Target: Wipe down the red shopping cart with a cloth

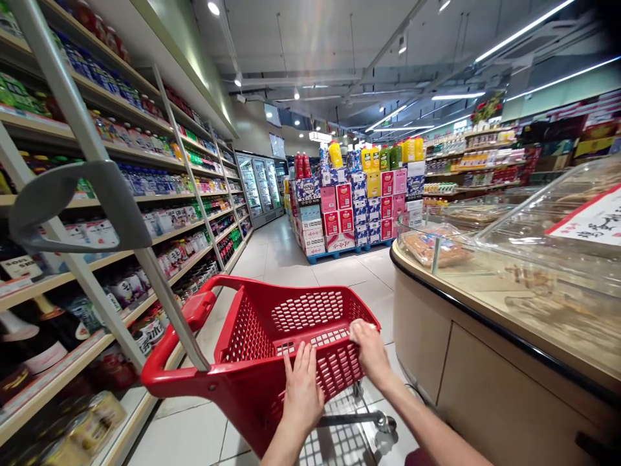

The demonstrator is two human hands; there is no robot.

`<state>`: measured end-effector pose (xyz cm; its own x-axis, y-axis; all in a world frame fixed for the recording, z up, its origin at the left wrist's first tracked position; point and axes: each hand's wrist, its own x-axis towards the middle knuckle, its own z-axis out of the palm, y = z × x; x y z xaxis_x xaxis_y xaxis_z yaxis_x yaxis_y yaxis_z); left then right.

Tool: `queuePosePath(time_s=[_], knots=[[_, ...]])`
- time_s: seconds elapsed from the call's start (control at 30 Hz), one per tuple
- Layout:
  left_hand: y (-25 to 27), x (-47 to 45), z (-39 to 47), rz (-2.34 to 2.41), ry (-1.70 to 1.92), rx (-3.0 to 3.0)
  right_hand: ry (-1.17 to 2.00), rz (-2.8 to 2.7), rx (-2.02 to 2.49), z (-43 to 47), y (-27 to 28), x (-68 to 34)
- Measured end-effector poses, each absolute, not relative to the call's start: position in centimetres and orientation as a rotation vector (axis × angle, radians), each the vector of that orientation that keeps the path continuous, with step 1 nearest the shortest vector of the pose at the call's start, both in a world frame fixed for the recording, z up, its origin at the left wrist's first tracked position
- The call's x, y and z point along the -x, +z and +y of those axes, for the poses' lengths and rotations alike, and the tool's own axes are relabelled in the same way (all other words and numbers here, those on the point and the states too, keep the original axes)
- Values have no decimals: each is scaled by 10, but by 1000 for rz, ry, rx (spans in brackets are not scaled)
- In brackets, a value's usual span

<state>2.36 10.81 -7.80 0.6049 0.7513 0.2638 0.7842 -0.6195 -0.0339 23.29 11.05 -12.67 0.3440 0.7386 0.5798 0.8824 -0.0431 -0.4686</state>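
Observation:
A red shopping cart (233, 362) stands in front of me, its basket holding nothing that I can see. My left hand (303, 385) rests against the cart's near side, fingers stretched out over the rim. Farther along that same rim, my right hand (371, 349) is closed, with a bit of white, crumpled cloth or tissue (358, 329) showing at the fingertips. The hand largely covers this white piece, so its exact kind is unclear. A grey metal frame with a dark grey plastic handle (127, 217) rises at the cart's left end.
Shelves of bottled drinks (160, 168) line the left side. Ahead stands a stack of drink cartons (359, 207) on blue pallets. At right is a curved counter (436, 336) with clear covers and packaged food. Glass-door fridges (259, 184) stand at the back.

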Motion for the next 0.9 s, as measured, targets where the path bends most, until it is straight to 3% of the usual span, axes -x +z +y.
queuePosePath(time_s=[0.1,0.3,0.5,0.7,0.9], knots=[[-77,-23,108,-1297,-342,2693,-218,-1665,1625,114,-125,-213],[-77,-23,105,-1296,-350,2697,-158,-1444,1881,111,-113,-250],[-80,-22,107,-1262,-341,2670,-221,-1667,1703,113,-128,-223],[-87,-22,108,-1224,-350,2630,-242,-1464,1884,112,-130,-239],[-83,-13,107,-1160,-389,2560,-309,-1716,1589,112,-128,-208]])
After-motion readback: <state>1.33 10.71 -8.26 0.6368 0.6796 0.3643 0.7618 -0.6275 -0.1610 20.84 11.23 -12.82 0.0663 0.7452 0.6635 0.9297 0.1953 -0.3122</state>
